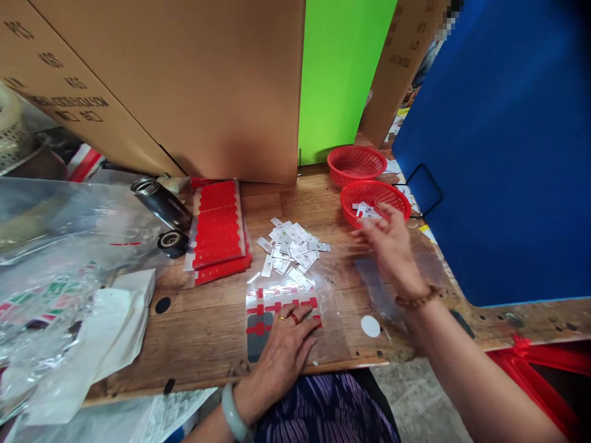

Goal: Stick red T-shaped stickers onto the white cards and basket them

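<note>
My left hand (pixel 289 344) lies with fingers stretched out on a clear plastic sheet (pixel 335 335) that carries rows of red adhesive shapes (pixel 256 328). A dark rounded patch (pixel 256 352) shows by the sheet's left edge. My right hand (pixel 390 246) hovers at the front rim of the nearer red plastic basket (pixel 401 198), its fingers apart and nothing visible in them. Inside that basket are a few small white tags (pixel 367 211), one with a red mark. A loose heap of small pale rectangular tags (pixel 293 243) with holes sits just beyond the sheet.
Behind stands a second red basket (pixel 355 161). Stacked red sticker sheets (pixel 217 227), a dark flask (pixel 161 204) and its lid (pixel 172 242) are on the left, beside plastic bags (pixel 55 295). Cardboard (pixel 207 86), a green panel (pixel 341 74) and a blue panel (pixel 508 154) wall the table.
</note>
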`<action>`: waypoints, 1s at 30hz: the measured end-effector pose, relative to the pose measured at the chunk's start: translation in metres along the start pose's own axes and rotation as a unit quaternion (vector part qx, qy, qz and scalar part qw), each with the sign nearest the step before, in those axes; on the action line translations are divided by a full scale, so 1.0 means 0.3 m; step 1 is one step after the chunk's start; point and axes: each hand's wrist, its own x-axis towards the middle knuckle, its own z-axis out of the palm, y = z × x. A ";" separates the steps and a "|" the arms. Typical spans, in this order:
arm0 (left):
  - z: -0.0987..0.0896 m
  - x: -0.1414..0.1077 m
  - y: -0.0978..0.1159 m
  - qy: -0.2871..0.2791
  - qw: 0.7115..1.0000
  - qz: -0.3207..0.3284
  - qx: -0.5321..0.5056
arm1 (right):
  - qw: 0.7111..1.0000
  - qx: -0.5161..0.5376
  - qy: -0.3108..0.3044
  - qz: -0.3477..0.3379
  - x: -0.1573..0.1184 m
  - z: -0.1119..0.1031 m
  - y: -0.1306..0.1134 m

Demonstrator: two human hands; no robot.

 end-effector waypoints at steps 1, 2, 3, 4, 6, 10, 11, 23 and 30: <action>0.007 0.011 0.007 -0.001 1.000 -0.002 0.005 | 0.997 -0.074 -0.035 -0.013 -0.027 0.027 0.029; 0.012 0.022 0.014 -0.002 1.000 -0.005 0.007 | 0.984 -0.156 -0.087 -0.016 -0.060 0.053 0.058; 0.016 0.031 0.021 -0.002 1.000 -0.008 0.007 | 0.963 -0.230 -0.137 -0.022 -0.095 0.077 0.085; 0.017 0.039 0.027 -0.001 1.000 -0.011 0.006 | 0.941 -0.287 -0.174 -0.039 -0.130 0.099 0.109; 0.015 0.048 0.035 -0.002 1.000 -0.010 0.000 | 0.897 -0.368 -0.234 -0.075 -0.191 0.131 0.142; 0.009 0.047 0.035 -0.014 1.000 -0.001 -0.020 | 0.862 -0.433 -0.244 -0.098 -0.248 0.164 0.166; 0.010 0.044 0.032 -0.013 1.000 -0.001 -0.027 | 0.863 -0.432 -0.242 -0.097 -0.249 0.168 0.167; -0.064 0.058 -0.009 0.242 0.822 -0.282 -0.432 | 0.919 -0.101 -0.331 0.190 -0.236 0.124 0.081; -0.108 0.100 0.000 0.098 0.714 -0.338 -0.605 | 0.906 -0.048 -0.349 0.234 -0.294 0.135 0.070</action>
